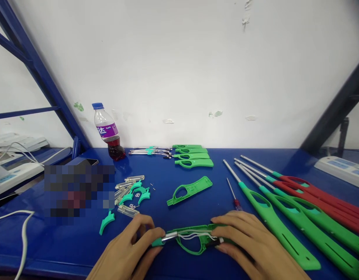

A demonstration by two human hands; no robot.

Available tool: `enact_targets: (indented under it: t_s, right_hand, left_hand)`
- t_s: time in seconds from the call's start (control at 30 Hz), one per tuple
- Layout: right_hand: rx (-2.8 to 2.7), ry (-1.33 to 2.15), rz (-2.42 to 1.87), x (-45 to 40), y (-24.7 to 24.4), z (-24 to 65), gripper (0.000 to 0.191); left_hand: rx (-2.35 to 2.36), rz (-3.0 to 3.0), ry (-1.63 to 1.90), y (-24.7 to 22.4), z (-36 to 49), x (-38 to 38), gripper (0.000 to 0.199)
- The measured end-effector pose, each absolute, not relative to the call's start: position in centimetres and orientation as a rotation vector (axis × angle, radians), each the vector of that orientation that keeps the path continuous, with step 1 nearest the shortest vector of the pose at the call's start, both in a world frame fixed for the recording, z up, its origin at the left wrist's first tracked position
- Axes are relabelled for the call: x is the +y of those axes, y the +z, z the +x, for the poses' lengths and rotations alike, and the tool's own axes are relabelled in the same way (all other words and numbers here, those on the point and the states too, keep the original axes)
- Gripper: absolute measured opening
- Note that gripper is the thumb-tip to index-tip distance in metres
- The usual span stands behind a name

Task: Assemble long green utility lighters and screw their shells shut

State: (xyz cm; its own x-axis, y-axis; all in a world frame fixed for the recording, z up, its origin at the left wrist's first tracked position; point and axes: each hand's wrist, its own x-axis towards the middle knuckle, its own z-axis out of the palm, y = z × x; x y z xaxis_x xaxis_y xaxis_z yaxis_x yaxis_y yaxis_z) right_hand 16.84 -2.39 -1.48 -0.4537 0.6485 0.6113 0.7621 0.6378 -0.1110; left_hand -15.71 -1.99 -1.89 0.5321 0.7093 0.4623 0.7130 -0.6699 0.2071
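Pinched in the fingers of my left hand (138,243) is the teal collar of a metal lighter tube (171,235). My right hand (243,241) is closed on the handle end of an open green lighter housing half (194,251). White wires (194,235) run across the housing from the tube toward a black igniter piece (213,242) at my right fingertips. Beyond my hands lies another green housing half (191,190), hollow side up. A screwdriver (234,196) lies just past my right hand. Teal triggers (127,197) and clear fuel tanks (128,210) are piled ahead of my left hand.
Several assembled green lighters (280,227) and red lighters (322,200) lie at the right. Green housing halves (194,163) and metal tubes with wires (150,151) line the back near the wall. A drink bottle (108,132) stands back left, by a blurred patch. A white cable (24,237) lies left.
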Motion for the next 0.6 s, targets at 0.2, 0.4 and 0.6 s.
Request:
enact_targets:
  t_s: [0.2, 0.4, 0.6]
  right_hand:
    - [-2.253, -0.258, -1.079, -2.41, -1.17, 16.85, 0.044]
    - [-2.245, -0.257, -1.075, -2.53, -1.41, 16.92, 0.042]
    - [-2.236, -0.247, -1.082, -2.66, -1.57, 17.02, 0.041]
  left_hand:
    - [-1.219, -2.666, -0.798, -2.05, -15.87, -1.55, 0.029]
    - [-1.225, -2.723, -0.769, -2.39, -16.00, -1.80, 0.032]
    - [-1.228, -2.727, -0.719, -2.65, -16.19, -1.80, 0.036]
